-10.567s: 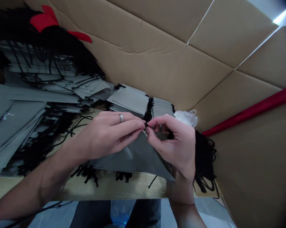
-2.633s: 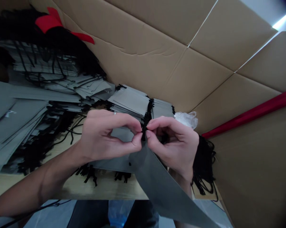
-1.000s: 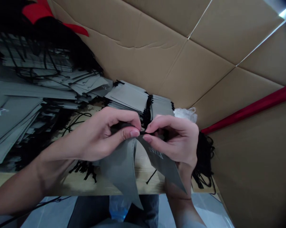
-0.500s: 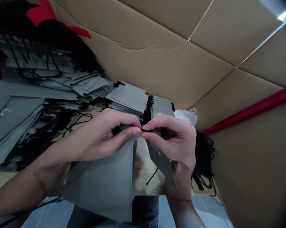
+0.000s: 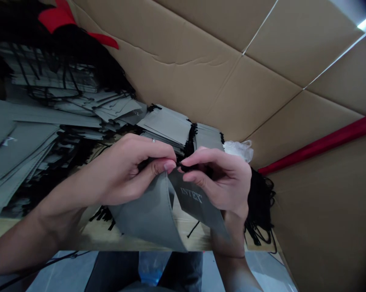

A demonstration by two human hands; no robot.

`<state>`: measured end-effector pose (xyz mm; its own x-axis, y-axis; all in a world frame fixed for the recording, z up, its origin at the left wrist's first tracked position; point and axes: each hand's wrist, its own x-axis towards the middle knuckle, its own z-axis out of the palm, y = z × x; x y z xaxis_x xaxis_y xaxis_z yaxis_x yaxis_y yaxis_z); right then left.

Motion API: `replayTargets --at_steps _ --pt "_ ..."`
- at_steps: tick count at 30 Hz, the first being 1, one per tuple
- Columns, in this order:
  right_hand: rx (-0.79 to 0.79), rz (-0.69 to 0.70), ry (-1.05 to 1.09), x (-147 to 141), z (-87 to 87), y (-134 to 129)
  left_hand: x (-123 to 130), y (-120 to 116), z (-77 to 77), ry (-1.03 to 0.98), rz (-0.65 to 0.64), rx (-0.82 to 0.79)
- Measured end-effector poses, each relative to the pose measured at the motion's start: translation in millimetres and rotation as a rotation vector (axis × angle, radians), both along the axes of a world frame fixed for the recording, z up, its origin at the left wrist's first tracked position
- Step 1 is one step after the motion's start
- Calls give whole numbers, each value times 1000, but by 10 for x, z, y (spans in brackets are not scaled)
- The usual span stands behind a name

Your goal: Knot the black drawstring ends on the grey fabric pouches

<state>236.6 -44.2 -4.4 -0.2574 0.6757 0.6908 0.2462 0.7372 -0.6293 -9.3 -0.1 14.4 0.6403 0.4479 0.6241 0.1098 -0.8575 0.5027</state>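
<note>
By left hand [image 5: 134,174] and right hand [image 5: 227,178], cord [image 5: 178,164] is being pinched; toward the worktop's [image 5: 131,244] near edge, the bendy, seemingly light sheet [image 5: 148,219] is being dangled, best gripped cornerwise.

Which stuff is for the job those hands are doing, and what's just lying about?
For the job:
- left hand, right hand
- black cord at their fingers
- grey INTEX piece
- probably the grey stacks

Just lying about, it seems:
- crumpled plastic bag
- red strip

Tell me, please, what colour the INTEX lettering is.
The lettering is white; it shows best in the head view, the only one here.
</note>
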Motion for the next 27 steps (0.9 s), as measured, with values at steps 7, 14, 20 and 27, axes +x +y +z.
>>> replayTargets --at_steps 7,14,20,27 --pt "-17 -108 47 23 15 -32 -29 -52 -12 37 29 12" --pt "61 -64 110 -37 2 -16 58 -39 -47 -54 -17 54" --pt "205 -111 216 -175 -76 41 36 20 -74 -97 -48 4" --pt "111 -99 173 -138 -60 16 21 -42 -10 -93 20 -44"
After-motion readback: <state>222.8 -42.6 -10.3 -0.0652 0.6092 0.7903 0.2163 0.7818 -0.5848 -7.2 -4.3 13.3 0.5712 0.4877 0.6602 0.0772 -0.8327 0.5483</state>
